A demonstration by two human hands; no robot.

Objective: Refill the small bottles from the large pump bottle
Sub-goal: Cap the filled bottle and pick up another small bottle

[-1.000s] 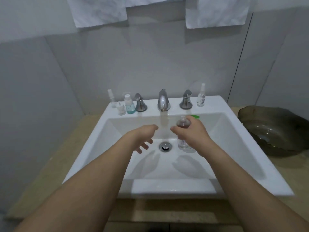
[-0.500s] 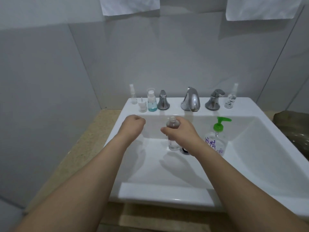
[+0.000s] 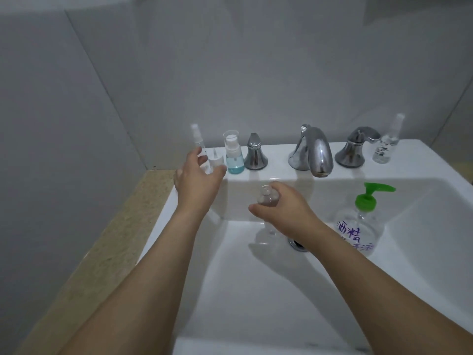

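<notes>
Head view | right hand (image 3: pixel 286 211) grips uncapped bottle (image 3: pixel 267 197) at shoulder: light, slick, tippy | left hand (image 3: pixel 197 175) spread near cap (image 3: pixel 215 162)

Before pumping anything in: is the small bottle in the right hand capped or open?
Open. The small bottle, gripped upright by the right hand over the sink, shows a bare neck with no cap or sprayer.

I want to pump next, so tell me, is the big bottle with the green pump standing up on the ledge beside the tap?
No, the pump bottle stands down inside the sink basin, below the tap.
</notes>
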